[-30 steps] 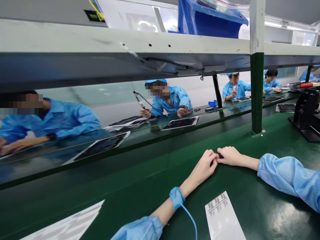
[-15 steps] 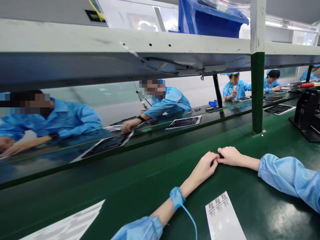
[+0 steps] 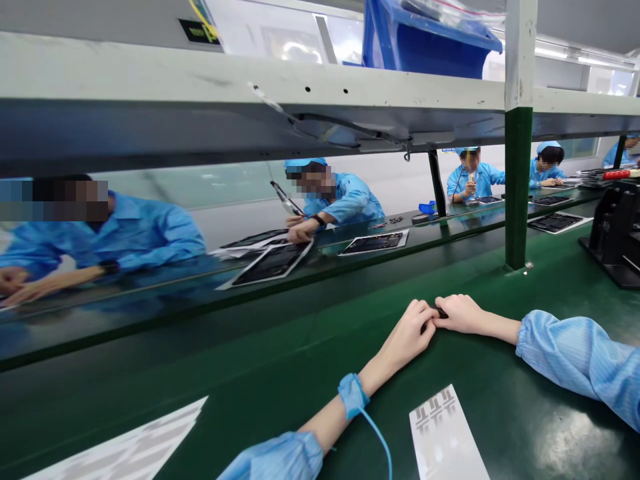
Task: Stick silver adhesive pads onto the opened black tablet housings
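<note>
Light-blue striped sleeves (image 3: 575, 363); blue wrist strap (image 3: 353, 395) above left hand (image 3: 407, 337), thin blue cord (image 3: 379, 443).

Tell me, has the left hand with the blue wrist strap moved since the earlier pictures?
No, or barely: the left hand sits in much the same spot relative to the white printed sheet on the green mat.

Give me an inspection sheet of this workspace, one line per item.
Surface: green bench mat.
Job's things: small dark piece at the fingertips; what it is cannot be told.
Clutter: printed white sheet and second printed white sheet lying on the mat.
Hands: left hand and right hand both pinch the piece, bare.
Cables: blue cord runs from blue wrist strap on the left wrist.
Surroundings: black fixture, blue bin on the shelf, co-workers in blue smocks.
</note>
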`<state>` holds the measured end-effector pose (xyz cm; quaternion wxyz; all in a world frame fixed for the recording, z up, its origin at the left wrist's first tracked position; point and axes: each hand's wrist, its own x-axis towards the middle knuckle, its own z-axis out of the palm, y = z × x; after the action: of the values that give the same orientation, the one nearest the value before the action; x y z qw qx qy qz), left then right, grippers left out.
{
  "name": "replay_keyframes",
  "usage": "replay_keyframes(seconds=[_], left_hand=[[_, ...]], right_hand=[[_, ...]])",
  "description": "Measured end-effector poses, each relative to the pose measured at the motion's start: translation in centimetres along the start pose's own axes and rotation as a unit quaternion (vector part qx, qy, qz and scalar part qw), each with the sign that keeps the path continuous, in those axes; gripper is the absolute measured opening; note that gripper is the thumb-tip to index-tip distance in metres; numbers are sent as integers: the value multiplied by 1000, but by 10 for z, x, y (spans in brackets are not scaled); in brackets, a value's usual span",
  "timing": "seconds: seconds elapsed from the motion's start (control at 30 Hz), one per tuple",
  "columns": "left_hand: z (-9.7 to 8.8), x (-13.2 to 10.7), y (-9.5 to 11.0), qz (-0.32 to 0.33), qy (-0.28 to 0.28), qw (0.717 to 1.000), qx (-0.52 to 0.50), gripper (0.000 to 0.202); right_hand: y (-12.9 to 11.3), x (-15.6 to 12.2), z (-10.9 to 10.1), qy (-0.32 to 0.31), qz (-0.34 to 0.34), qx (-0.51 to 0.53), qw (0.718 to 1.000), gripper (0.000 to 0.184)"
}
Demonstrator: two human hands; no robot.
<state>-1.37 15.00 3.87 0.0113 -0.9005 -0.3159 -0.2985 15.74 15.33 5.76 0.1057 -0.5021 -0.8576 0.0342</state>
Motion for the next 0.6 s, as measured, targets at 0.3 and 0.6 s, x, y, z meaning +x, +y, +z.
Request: replay_keyframes(seconds=[0.3,0.6], left_hand=[[0,0,0,-1,-10,1000,-14,17],[0,0,0,-9,-22,1000,-12,18]], right_hand=[[0,-1,-2,-6,0,0,1000,29],[-1,-1,-2,-9,2,-1,1000,30]])
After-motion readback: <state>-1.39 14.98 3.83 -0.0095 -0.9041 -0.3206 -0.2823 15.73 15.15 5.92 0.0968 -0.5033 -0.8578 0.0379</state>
